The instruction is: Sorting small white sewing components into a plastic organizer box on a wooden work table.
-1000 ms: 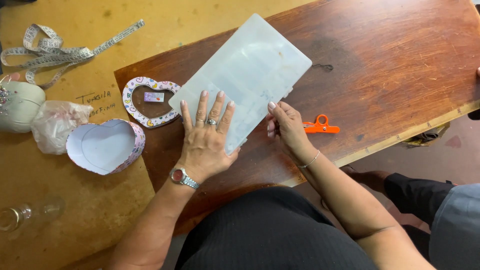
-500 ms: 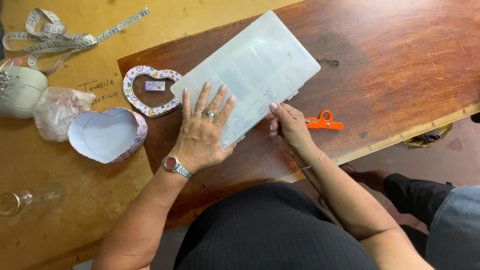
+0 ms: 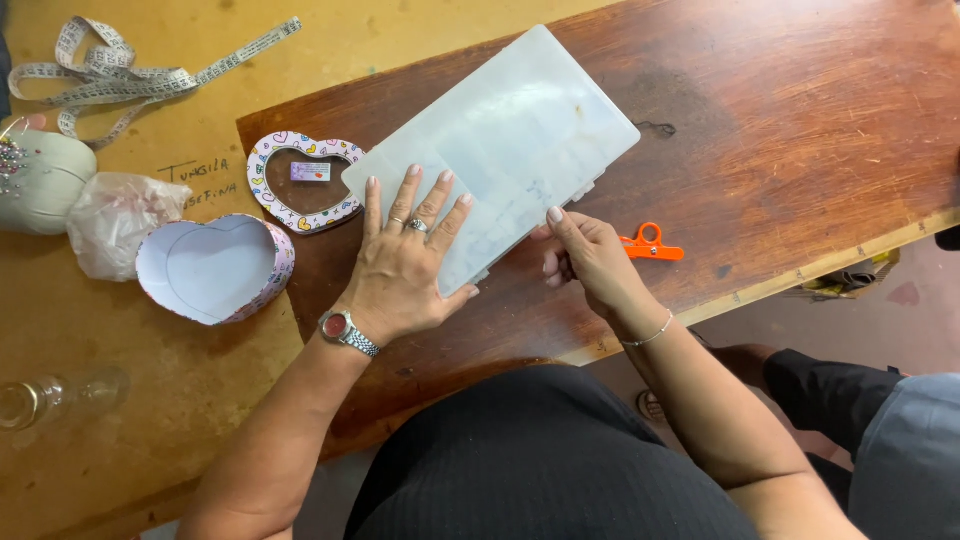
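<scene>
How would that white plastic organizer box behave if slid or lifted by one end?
The plastic box looks stiff: flat lid, straight edges, no sag under the left hand. Probably light for its size, being thin translucent plastic. It would likely slide easily on the smooth wooden board; lifted by one end, small contents might shift between compartments.

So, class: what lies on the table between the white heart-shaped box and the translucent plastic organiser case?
The head view shows the heart-shaped lid, patterned rim up, lying between the white heart-shaped box and the translucent plastic organiser case.
</scene>
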